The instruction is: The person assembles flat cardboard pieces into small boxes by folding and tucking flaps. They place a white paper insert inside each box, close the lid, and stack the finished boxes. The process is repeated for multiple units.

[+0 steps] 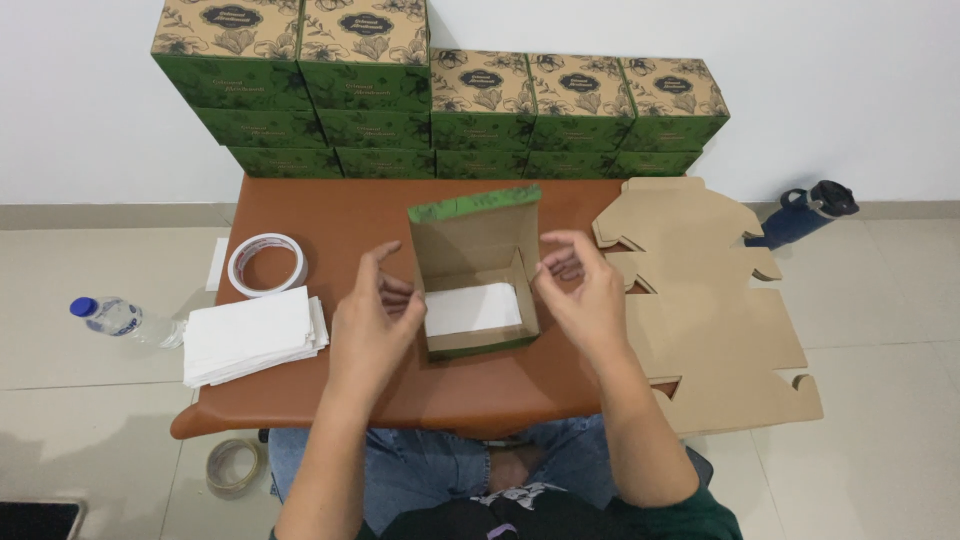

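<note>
One open cardboard box (475, 290) sits mid-table (330, 215), lid flap upright, a white sheet lying inside. I see the left hand (372, 330) just beside its left wall and the right hand (585, 290) at its right wall; both sets of fingers loosely curled and spread, gripping nothing. White sheets (252, 335) and tape roll (266, 265) lie left, flat cardboard blanks (715, 320) right, green boxes (440, 100) stacked behind.
</note>
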